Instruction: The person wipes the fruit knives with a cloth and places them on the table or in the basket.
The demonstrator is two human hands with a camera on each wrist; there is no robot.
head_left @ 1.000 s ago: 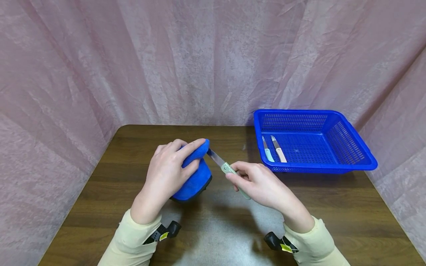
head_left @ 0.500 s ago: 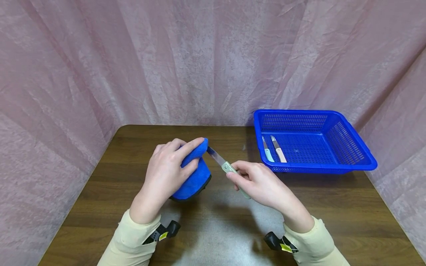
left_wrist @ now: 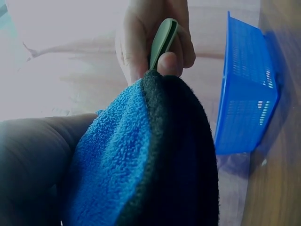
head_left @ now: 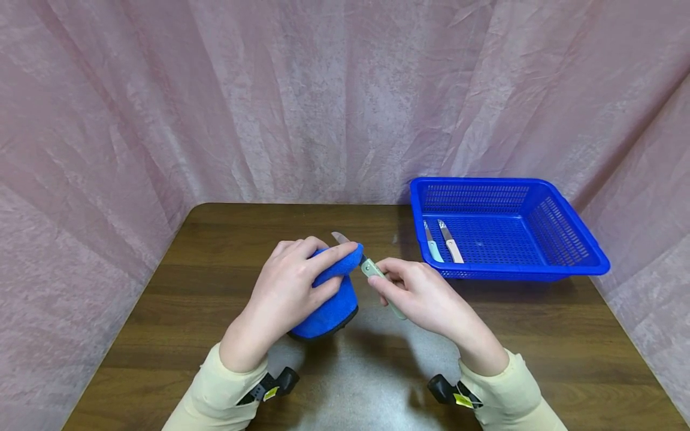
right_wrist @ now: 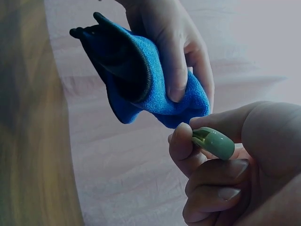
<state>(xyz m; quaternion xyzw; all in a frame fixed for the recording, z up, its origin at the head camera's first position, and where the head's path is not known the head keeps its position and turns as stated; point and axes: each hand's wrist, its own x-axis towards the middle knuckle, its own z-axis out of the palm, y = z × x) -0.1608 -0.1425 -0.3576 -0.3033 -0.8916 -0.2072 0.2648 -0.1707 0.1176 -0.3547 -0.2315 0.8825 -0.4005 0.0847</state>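
My left hand (head_left: 288, 287) grips a folded blue cloth (head_left: 329, 311) with a dark edge, thumb and index finger pinching its upper fold. That fold wraps across the blade of a small knife (head_left: 368, 267); the blade's tip shows beyond the cloth, pointing up and left. With thumb and curled fingers, my right hand (head_left: 423, 293) holds the knife by its pale green handle. In the right wrist view the handle's rounded end (right_wrist: 218, 143) sticks out between thumb and fingers. The left wrist view shows the cloth (left_wrist: 113, 155) hiding the blade.
A blue plastic basket (head_left: 539, 272) stands at the back right of the wooden table (head_left: 178, 299). Inside, at its left end, lie a knife with a light blue handle (head_left: 435, 251) and one with a pale pink handle (head_left: 454, 251). Pink curtains (head_left: 345, 108) hang behind.
My left hand and the cloth have slid right and slightly toward me along the blade, up to near the handle. The blade's tip now shows past the cloth. My right hand has barely moved.
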